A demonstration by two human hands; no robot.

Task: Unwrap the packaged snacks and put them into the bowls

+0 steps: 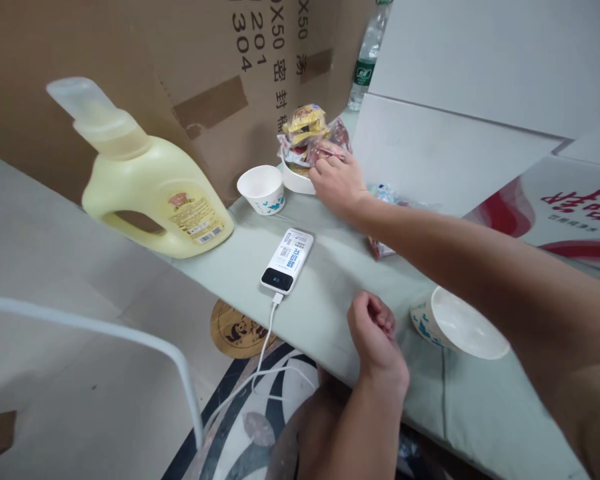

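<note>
Fingers of the right hand (341, 185) rest on a heap of snack packets (305, 125); whether they pinch one cannot be told, since the back of the hand hides the tips. The left hand (377, 333) is loosely curled, with no object showing in it.

With the power bank (296, 250) as the clock's centre, the packets sit at about half past twelve, piled above the rim of a white bowl (296, 181). A paper cup (269, 203) stands at eleven, just beside that bowl. At ten, a yellow jug (180, 180) stands close to the near edge of the table (330, 287), with a cardboard box (180, 53) behind it. The power bank also lies near this edge, and its white cable (267, 343) drops over it. The left hand is at four, and a stretch of cloth between it and the power bank gives room to move.

Farther out at four, a tilted tub (425, 321) lies below the right forearm. A white carton (430, 147) at two bounds the right arm's far side; a water bottle (366, 57) stands at one.
</note>
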